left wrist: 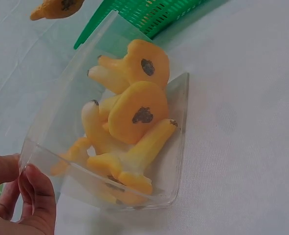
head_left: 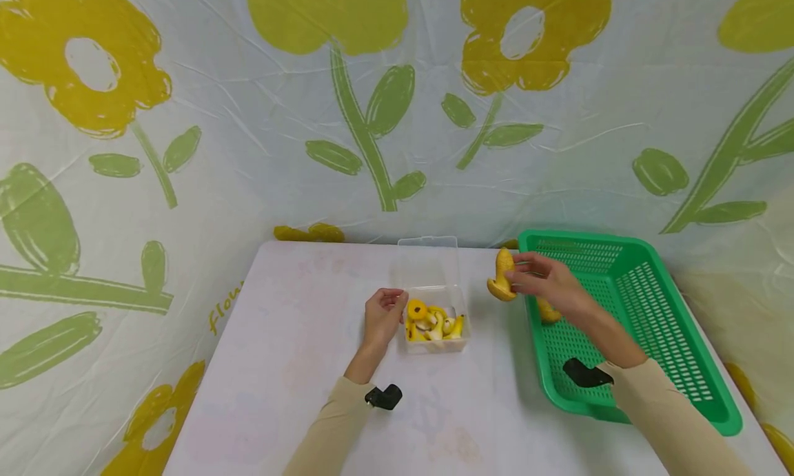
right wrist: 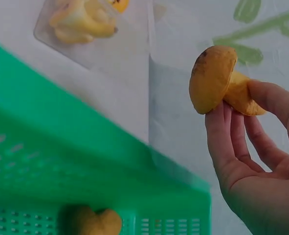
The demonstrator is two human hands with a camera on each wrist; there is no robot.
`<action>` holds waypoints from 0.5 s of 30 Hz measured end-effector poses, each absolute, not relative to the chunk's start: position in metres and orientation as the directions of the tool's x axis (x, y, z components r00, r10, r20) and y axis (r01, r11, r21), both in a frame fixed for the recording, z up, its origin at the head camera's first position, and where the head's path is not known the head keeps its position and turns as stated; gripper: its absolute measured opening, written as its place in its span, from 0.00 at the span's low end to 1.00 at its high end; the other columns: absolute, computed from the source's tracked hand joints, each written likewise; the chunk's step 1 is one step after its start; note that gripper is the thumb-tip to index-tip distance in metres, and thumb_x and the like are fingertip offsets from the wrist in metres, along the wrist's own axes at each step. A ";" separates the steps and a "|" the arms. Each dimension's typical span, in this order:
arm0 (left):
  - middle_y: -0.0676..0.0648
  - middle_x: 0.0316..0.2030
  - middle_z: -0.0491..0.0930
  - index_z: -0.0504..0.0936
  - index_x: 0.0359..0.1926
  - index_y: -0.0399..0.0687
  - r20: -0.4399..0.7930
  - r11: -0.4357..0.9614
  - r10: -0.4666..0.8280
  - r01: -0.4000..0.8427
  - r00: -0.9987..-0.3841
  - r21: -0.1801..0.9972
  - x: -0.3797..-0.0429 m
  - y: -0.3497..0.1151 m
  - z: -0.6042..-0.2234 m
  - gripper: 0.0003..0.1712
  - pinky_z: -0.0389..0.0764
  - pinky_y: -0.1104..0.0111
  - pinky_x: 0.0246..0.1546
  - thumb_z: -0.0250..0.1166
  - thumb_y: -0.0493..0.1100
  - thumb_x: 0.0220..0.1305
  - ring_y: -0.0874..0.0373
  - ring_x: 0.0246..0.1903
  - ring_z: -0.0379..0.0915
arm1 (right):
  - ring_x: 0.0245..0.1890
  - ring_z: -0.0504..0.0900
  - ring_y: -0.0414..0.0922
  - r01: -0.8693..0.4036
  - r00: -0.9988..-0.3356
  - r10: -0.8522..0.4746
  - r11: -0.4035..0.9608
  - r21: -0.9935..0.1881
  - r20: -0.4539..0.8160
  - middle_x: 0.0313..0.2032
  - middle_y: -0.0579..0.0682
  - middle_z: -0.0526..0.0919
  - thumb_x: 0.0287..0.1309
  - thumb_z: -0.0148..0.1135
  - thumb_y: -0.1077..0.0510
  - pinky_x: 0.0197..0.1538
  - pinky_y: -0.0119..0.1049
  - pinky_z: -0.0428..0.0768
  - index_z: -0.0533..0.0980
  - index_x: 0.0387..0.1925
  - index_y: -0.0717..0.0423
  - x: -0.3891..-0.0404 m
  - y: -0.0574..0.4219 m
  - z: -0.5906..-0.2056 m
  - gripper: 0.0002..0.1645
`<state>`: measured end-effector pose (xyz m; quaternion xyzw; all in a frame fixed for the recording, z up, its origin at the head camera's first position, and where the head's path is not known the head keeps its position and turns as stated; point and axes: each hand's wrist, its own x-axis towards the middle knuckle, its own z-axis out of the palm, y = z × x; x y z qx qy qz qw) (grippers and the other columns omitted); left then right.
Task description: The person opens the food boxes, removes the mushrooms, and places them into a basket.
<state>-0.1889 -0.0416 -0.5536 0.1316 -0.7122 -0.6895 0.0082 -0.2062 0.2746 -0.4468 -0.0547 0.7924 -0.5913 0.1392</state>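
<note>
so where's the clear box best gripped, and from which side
Probably by the left rim of the clear box, coming from the left: the thin edge suits a pinch, as the left hand shows, while the open lid is on the far side.

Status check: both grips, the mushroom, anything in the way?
Left grip pinching clear box's edge. Right grip holding yellow mushroom, outside green basket. Nothing visible between mushroom and box.

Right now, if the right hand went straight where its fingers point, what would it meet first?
Probably the open lid of the clear box, with the yellow mushroom in the right hand touching first. Height is hard to judge, so the hand might pass over it.
</note>
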 end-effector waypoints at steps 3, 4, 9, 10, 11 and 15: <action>0.44 0.38 0.81 0.81 0.48 0.38 -0.172 0.018 -0.199 -0.179 -0.965 0.984 -0.188 -0.042 -0.553 0.13 0.76 0.76 0.25 0.68 0.43 0.71 0.59 0.23 0.70 | 0.47 0.86 0.40 0.107 -0.955 -0.229 0.335 -0.936 -0.191 0.57 0.56 0.76 0.71 0.64 0.48 0.56 0.37 0.82 0.65 0.70 0.64 -0.206 0.290 -0.446 0.36; 0.44 0.38 0.81 0.81 0.48 0.38 -0.172 0.020 -0.198 -0.179 -0.965 0.984 -0.188 -0.042 -0.553 0.13 0.76 0.76 0.25 0.68 0.43 0.71 0.59 0.23 0.70 | 0.47 0.87 0.40 0.118 -0.954 -0.221 0.344 -0.931 -0.203 0.57 0.53 0.76 0.71 0.64 0.47 0.56 0.36 0.82 0.65 0.70 0.64 -0.206 0.295 -0.446 0.37; 0.42 0.37 0.81 0.81 0.48 0.37 -0.161 0.018 -0.199 -0.168 -0.967 0.986 -0.188 -0.041 -0.551 0.12 0.76 0.75 0.25 0.68 0.42 0.71 0.59 0.22 0.69 | 0.47 0.85 0.35 0.149 -0.955 -0.195 0.333 -0.931 -0.223 0.54 0.43 0.77 0.73 0.61 0.47 0.56 0.34 0.81 0.62 0.72 0.64 -0.207 0.319 -0.448 0.38; 0.42 0.37 0.81 0.81 0.48 0.37 -0.157 0.019 -0.200 -0.164 -0.967 0.986 -0.188 -0.041 -0.551 0.12 0.76 0.75 0.25 0.68 0.42 0.71 0.59 0.22 0.69 | 0.47 0.85 0.34 0.151 -0.956 -0.191 0.328 -0.932 -0.223 0.54 0.42 0.77 0.73 0.61 0.48 0.56 0.34 0.81 0.61 0.73 0.64 -0.208 0.323 -0.450 0.38; 0.42 0.37 0.81 0.81 0.47 0.36 -0.156 0.018 -0.202 -0.163 -0.967 0.986 -0.188 -0.041 -0.551 0.12 0.76 0.76 0.25 0.68 0.42 0.71 0.59 0.22 0.69 | 0.48 0.84 0.33 0.153 -0.957 -0.188 0.328 -0.932 -0.223 0.54 0.40 0.76 0.74 0.61 0.48 0.56 0.34 0.81 0.60 0.73 0.64 -0.208 0.328 -0.451 0.38; 0.42 0.37 0.81 0.81 0.47 0.37 -0.160 0.022 -0.203 -0.167 -0.966 0.986 -0.187 -0.041 -0.551 0.12 0.75 0.77 0.25 0.68 0.42 0.71 0.59 0.23 0.70 | 0.48 0.82 0.30 0.163 -0.958 -0.168 0.341 -0.926 -0.231 0.53 0.36 0.74 0.74 0.60 0.48 0.54 0.30 0.81 0.58 0.75 0.63 -0.208 0.347 -0.458 0.40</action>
